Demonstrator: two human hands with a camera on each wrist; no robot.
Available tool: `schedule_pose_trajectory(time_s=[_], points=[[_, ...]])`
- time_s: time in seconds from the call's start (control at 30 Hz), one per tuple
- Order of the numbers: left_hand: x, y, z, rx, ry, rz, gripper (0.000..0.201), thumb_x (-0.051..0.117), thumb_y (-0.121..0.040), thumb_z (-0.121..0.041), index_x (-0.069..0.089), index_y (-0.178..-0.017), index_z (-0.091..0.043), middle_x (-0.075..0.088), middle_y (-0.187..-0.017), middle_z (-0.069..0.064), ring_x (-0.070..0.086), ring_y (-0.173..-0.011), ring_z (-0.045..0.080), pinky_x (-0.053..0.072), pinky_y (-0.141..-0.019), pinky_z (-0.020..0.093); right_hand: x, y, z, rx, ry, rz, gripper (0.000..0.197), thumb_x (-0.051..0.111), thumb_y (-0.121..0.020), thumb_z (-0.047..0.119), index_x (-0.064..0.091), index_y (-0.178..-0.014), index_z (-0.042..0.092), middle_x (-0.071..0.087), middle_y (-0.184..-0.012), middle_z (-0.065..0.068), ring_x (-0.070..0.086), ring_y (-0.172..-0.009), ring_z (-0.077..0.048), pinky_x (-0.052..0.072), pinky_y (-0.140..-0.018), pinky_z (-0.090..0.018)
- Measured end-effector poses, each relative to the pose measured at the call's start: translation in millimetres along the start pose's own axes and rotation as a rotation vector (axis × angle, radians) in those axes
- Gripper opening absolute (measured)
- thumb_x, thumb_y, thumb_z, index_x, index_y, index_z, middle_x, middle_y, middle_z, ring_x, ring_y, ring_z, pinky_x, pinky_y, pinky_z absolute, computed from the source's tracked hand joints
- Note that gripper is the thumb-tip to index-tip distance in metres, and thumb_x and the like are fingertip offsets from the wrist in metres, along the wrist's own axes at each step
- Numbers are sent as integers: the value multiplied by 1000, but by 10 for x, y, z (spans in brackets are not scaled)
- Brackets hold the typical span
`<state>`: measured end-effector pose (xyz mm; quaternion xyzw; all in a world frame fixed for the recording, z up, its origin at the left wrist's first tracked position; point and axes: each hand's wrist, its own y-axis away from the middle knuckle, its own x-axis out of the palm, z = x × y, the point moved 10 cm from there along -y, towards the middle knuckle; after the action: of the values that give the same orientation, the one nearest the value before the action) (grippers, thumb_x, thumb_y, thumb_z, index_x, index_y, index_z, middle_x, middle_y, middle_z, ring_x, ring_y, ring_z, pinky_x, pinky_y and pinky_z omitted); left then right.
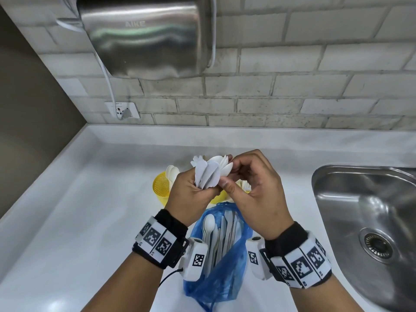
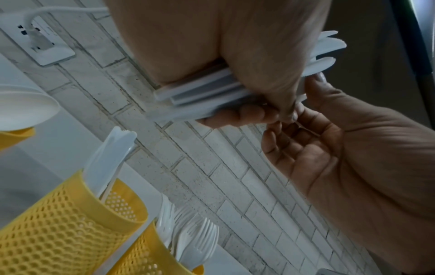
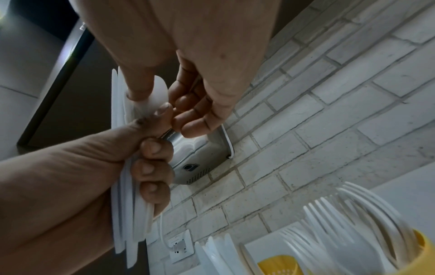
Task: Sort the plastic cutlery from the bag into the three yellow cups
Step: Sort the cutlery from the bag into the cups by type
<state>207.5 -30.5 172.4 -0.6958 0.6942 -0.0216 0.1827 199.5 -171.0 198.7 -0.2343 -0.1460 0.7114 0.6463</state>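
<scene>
- Head view, nearest: blue bag (image 1: 216,262) lies on counter (image 1: 90,199) at 6 o'clock between both wrists, mouth open; white spoon (image 1: 208,222) & other white handles inside.
- Left hand (image 1: 191,194), just past bag: fist clenched round bundle (image 1: 208,174) of white cutlery, heads fanned out up top at 12 o'clock of the fist. Left wrist view shows handle ends (image 2: 188,93) poking out under the fist.
- Right hand (image 1: 254,190) at 3 o'clock of the left, touching it: thumb & forefinger pinch one piece from the bundle's top; right wrist view shows a rounded head (image 3: 157,96) between them, other fingers curled loose.
- Beyond hands, at 12 o'clock: yellow cups (image 1: 161,186), mostly hidden by hands. One holds spoons (image 1: 172,172), one forks (image 3: 348,223), one knives (image 2: 110,154).
- Sink (image 1: 369,226) at 3 o'clock, well apart from cups.
- Far: brick wall w/ socket (image 1: 122,110) at 10 o'clock, steel hand dryer (image 1: 144,37) above it.
</scene>
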Motion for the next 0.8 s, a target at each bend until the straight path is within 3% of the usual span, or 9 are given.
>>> schedule_pose_trajectory(time_s=[0.07,0.17,0.3,0.37,0.5,0.6,0.67,0.8], points=[[-19,7,60,-24,1,-12,48,67,-82,18,68,-85,-31,68,-64,-22,63,-61,-2,51,-59,13,2,3,-34,32,-45,4,26,80,-86,6,63,-100,20,63,-102,12,66,-89,-17,56,-81,-27],[-41,16,124,-59,11,-33,33,71,-86,6,69,-79,-26,65,-57,-12,59,-53,3,52,-53,20,14,10,-64,73,-88,6,27,78,-88,14,61,-104,26,65,-106,-1,66,-90,-20,58,-82,-36],[-53,45,153,-98,43,-65,11,75,-88,-16,69,-81,-21,61,-55,-10,55,-50,4,50,-50,22,-50,13,-67,77,-38,-76,38,79,-84,18,56,-111,28,58,-108,1,66,-89,-23,58,-81,-38],[-45,58,116,-105,52,-67,12,71,-83,-32,66,-77,-23,58,-52,-9,53,-49,4,48,-49,20,-37,-2,-101,116,-54,-66,32,78,-86,22,59,-112,23,62,-105,2,67,-90,-22,59,-83,-41],[-26,66,88,-111,80,-50,20,70,-88,-28,63,-73,-17,55,-50,-4,52,-47,7,46,-49,19,27,-29,-150,140,-16,1,14,72,-91,29,65,-98,18,65,-96,3,67,-88,-20,58,-81,-47],[-3,76,80,-111,82,-24,31,71,-82,-36,61,-76,-7,56,-52,1,54,-46,11,47,-49,20,23,-34,-190,174,-66,-29,18,73,-91,32,61,-94,19,65,-91,-4,66,-79,-23,59,-75,-47],[16,79,90,-114,88,-3,33,73,-82,-34,61,-81,-4,57,-54,3,54,-45,15,47,-48,23,29,-29,-215,217,-152,-38,21,73,-93,31,58,-95,16,66,-86,-6,66,-72,-19,58,-69,-42],[76,110,60,-103,98,70,14,67,-93,-31,63,-95,-18,55,-57,2,47,-42,16,41,-43,28,-49,-50,-226,253,-252,-128,26,66,-94,32,54,-94,8,61,-80,-8,62,-68,-19,56,-67,-40]])
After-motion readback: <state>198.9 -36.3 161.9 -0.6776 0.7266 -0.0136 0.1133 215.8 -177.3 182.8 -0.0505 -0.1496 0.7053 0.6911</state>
